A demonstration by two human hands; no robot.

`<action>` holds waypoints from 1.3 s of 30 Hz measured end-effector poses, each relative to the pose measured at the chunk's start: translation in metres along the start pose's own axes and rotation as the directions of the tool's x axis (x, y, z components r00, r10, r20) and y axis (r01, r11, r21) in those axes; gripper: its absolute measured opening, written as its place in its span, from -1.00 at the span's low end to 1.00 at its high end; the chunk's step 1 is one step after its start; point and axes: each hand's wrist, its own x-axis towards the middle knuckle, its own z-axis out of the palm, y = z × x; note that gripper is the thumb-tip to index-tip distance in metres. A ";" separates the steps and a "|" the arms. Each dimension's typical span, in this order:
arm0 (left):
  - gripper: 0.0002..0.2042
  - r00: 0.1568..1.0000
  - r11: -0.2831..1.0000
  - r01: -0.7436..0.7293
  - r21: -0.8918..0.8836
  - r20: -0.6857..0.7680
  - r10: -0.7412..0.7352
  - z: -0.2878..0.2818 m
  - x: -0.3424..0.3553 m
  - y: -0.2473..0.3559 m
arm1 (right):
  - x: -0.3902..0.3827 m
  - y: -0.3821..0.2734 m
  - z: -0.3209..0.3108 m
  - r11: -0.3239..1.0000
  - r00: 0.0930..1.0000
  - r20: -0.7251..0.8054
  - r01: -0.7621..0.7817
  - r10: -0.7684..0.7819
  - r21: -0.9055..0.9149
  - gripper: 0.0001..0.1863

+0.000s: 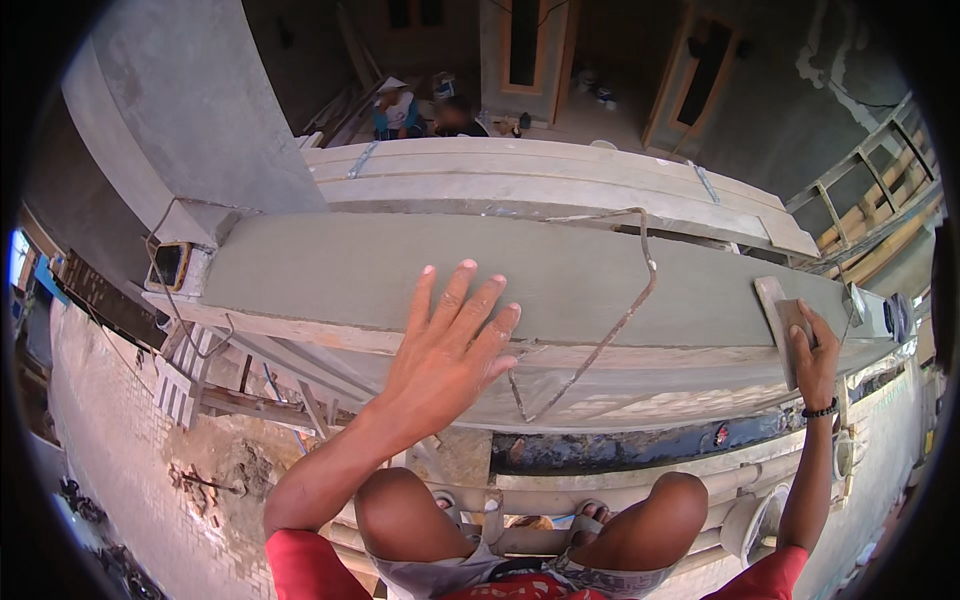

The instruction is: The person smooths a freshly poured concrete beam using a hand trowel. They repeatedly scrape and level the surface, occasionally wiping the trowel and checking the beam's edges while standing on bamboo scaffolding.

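A long ledge of smooth grey wet-looking mortar (330, 265) runs across in front of me, edged by a wooden board (290, 328). My left hand (455, 330) is spread over the ledge's near edge, fingers stretched out, holding nothing; whether it touches the mortar I cannot tell. At the right end my right hand (815, 345) grips a wooden hand float (775, 315), its flat board on the mortar, tilted across the ledge. A bent metal rod clamp (648, 265) hooks over the ledge between my hands. Another bent rod (160, 225) hangs at the left end.
A concrete column (205, 100) rises at the left. Wooden planks (540, 165) lie behind the ledge; a ladder-like frame (860, 175) leans at the far right. Two people (405, 115) sit in the room beyond. Below are bamboo poles (560, 500), a bucket (755, 520) and a dark water-filled trench (610, 455).
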 end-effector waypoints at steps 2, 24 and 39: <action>-0.55 0.998 0.999 -0.030 -0.026 -0.054 0.029 0.004 0.004 0.001 | -0.021 -0.030 -0.001 0.997 0.998 0.000 -0.064 0.064 0.034 -0.56; -0.82 0.973 0.993 -0.028 -0.111 -0.231 0.001 0.015 0.015 0.005 | -0.048 -0.072 0.023 0.984 0.984 -0.071 0.168 -0.164 0.058 -0.57; -0.92 0.998 0.989 0.054 -0.138 0.043 -0.048 0.018 0.071 0.000 | -0.038 -0.092 0.025 0.961 0.976 -0.050 0.219 -0.213 0.171 -0.59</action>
